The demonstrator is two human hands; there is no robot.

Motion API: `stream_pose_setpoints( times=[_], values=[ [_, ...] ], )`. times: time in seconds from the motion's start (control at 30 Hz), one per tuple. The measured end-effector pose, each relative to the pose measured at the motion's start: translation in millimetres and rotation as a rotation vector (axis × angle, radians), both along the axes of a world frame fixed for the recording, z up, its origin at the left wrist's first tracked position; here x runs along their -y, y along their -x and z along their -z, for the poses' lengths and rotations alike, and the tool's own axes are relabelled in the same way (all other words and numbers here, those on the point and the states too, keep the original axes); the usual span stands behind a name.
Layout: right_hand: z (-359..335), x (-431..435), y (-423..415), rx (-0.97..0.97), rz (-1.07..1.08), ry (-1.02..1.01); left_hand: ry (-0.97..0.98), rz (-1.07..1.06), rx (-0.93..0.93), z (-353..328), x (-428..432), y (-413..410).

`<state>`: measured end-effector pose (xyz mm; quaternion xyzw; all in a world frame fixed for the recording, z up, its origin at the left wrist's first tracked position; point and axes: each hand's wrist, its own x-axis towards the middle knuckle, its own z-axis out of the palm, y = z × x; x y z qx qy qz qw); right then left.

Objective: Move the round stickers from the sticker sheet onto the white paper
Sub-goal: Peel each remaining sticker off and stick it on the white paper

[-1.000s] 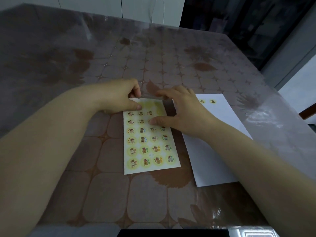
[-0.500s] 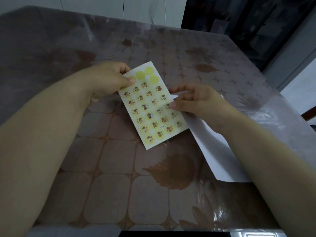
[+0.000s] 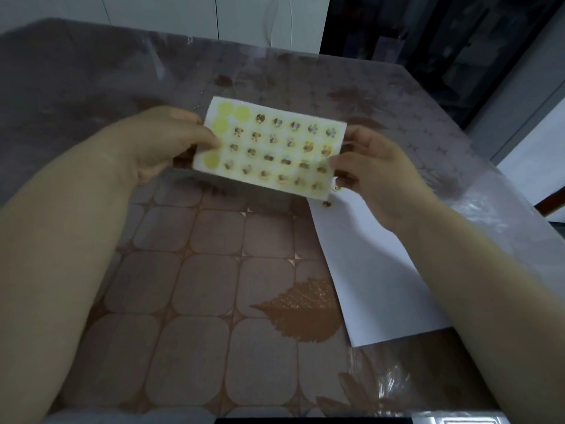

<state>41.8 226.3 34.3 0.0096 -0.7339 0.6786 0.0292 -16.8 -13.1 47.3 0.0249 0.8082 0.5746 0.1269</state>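
Observation:
The sticker sheet (image 3: 272,148) is held above the table, turned lengthwise left to right. It carries several rows of small round picture stickers, and several bare yellow circles show at its left end. My left hand (image 3: 165,142) pinches the sheet's left edge with the thumb on top. My right hand (image 3: 376,172) pinches its right edge. The white paper (image 3: 376,270) lies flat on the table below and to the right, partly under my right forearm. Two round stickers (image 3: 331,195) sit on its near-left corner area by the sheet's lower right corner.
The table (image 3: 214,270) wears a clear plastic cover over a brown tile-and-leaf pattern. Its right edge runs diagonally past the paper. A dark cabinet (image 3: 443,41) stands beyond the far right corner, white cupboards behind the far edge.
The sticker sheet has been lifted off the table and rotated from upright to lengthwise. Both hands now hold it by its ends, higher and farther from the paper.

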Motion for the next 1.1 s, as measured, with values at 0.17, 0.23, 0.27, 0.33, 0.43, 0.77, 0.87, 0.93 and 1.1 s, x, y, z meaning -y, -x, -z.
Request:
stream_pose_setpoints(
  times=[0.17,0.23,0.27,0.33,0.43,0.77,0.87,0.93,1.1],
  values=[
    [-3,-12,2,0.008,-0.003,-0.043,0.012,0.328,0.044,1,2,-1],
    [-2,-13,2,-0.010,0.001,-0.136,-0.073,0.309,0.039,4,0,1],
    [-1,-12,2,-0.026,0.007,-0.175,-0.095,0.333,0.044,4,-2,0],
    [0,-11,3,-0.059,0.022,-0.219,-0.087,0.409,0.075,7,-6,-3],
    [-1,-8,1,-0.112,0.043,-0.185,-0.091,0.503,0.165,7,-17,-15],
    [5,-3,-1,-0.393,0.161,-0.695,-0.104,0.377,0.201,12,-34,-24],
    [9,8,-6,-0.439,0.080,-0.811,-0.127,0.361,0.211,13,-34,-23],
    [13,15,-8,-0.485,0.058,-0.852,-0.167,0.333,0.213,13,-36,-24],
    [18,24,-8,-0.522,0.090,-0.863,-0.273,0.245,0.235,13,-39,-24]
  ],
)
